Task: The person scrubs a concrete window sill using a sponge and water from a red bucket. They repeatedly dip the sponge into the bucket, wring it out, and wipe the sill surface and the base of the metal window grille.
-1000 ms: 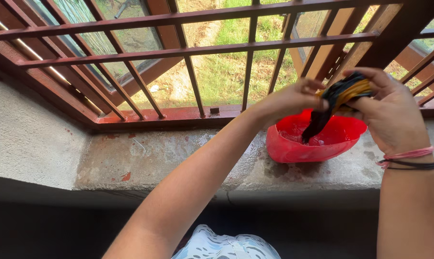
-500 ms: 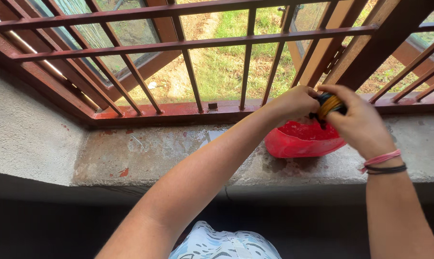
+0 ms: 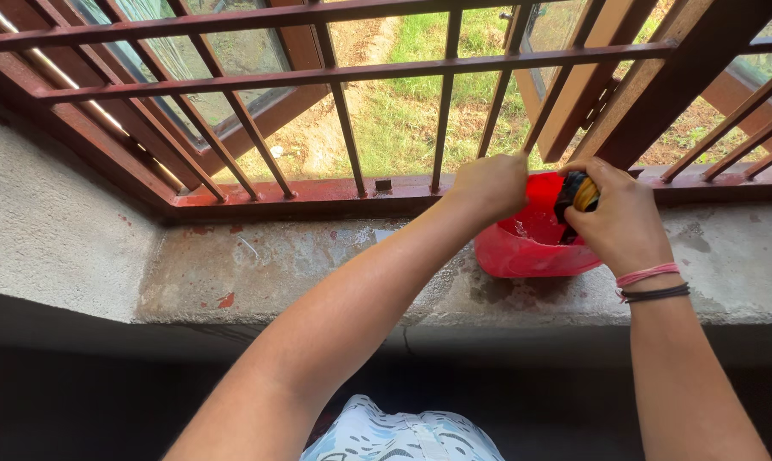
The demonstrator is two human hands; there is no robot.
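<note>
A dark and yellow cloth (image 3: 579,195), bunched into a wet lump, is squeezed tight in the right hand (image 3: 618,224) over a shiny red plastic bowl (image 3: 522,252) at centre right; the left hand (image 3: 486,184) is curled shut beside it, on the rough wet sill (image 3: 300,273)

A home, at a barred window (image 3: 352,128): rough concrete sill (image 3: 300,273), painted metal grille, grassy yard (image 3: 403,119) outside.
</note>
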